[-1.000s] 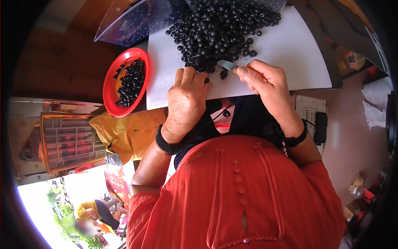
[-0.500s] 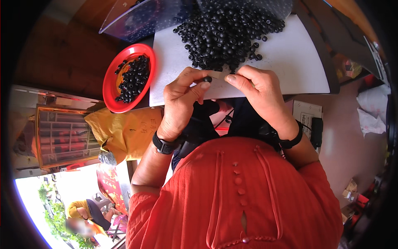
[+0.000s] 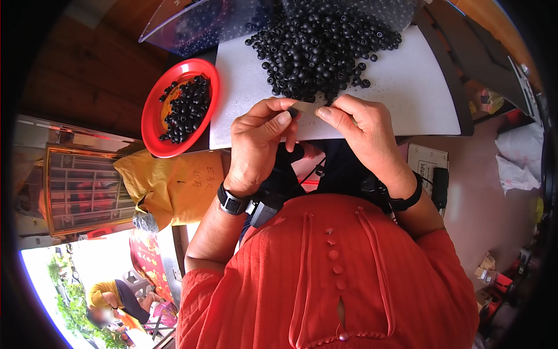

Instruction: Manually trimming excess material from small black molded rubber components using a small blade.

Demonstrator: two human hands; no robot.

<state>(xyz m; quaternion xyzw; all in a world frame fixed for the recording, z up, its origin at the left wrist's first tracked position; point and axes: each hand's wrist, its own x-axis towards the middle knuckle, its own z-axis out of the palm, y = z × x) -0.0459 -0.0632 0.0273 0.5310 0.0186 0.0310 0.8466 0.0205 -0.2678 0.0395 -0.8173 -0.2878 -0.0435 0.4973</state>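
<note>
Between the thumb and fingers of my left hand (image 3: 256, 136) is a small black bead (image 3: 294, 111), partly hidden by the thumb. My right hand (image 3: 367, 128) pinches a thin, flat, greyish-tan strip (image 3: 305, 107), whose far end meets the bead at my left fingertips; it looks like a blade, though its kind is unclear. Both hands hover at the near edge of a white board (image 3: 412, 87). Just beyond my fingers a large heap of black beads (image 3: 314, 52) spreads over the board, the same sort as the one I hold.
A red plate (image 3: 150, 125) with more black beads stands left of the board. A clear plastic box (image 3: 192, 26) lies behind it, beside the heap. A yellow bag (image 3: 186, 186) hangs below the plate. Another person (image 3: 110, 296) sits outside at lower left.
My left thumb has shifted up over the bead, now covering more of it. My right hand still holds the strip in nearly the same spot.
</note>
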